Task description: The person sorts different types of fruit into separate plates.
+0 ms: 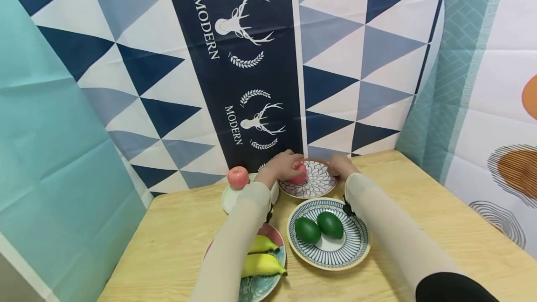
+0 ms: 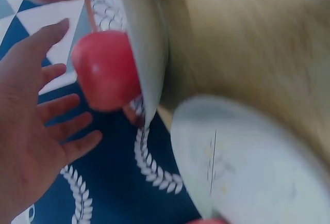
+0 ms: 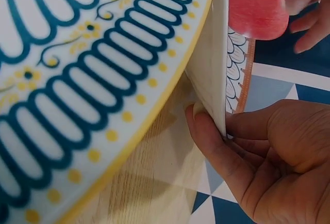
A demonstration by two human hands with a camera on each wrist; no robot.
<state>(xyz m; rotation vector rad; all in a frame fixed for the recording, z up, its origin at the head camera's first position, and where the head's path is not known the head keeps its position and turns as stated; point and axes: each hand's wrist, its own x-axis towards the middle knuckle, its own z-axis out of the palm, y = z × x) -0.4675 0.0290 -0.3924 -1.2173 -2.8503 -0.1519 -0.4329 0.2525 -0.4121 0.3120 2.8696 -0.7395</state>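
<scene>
A red apple (image 1: 299,173) lies in a white plate with a dark petal pattern (image 1: 318,180) and brown rim, near the wall. My left hand (image 1: 285,166) is over the plate's left side. In the left wrist view its fingers (image 2: 64,108) are spread beside the apple (image 2: 106,72), with a visible gap and nothing held. At the plate's right side, my right hand (image 1: 343,167) pinches the edge between thumb and fingers, clearest in the right wrist view, where the hand (image 3: 268,152) grips the rim.
Another apple (image 1: 238,177) sits on a whitish plate (image 1: 229,200) at the left. Two green, avocado-like fruits (image 1: 319,227) lie on a blue-patterned plate (image 1: 356,250) in front. Bananas (image 1: 263,264) rest on a pink and teal plate (image 1: 277,236), partly behind my left sleeve. A patterned cloth backs the wooden table (image 1: 168,236).
</scene>
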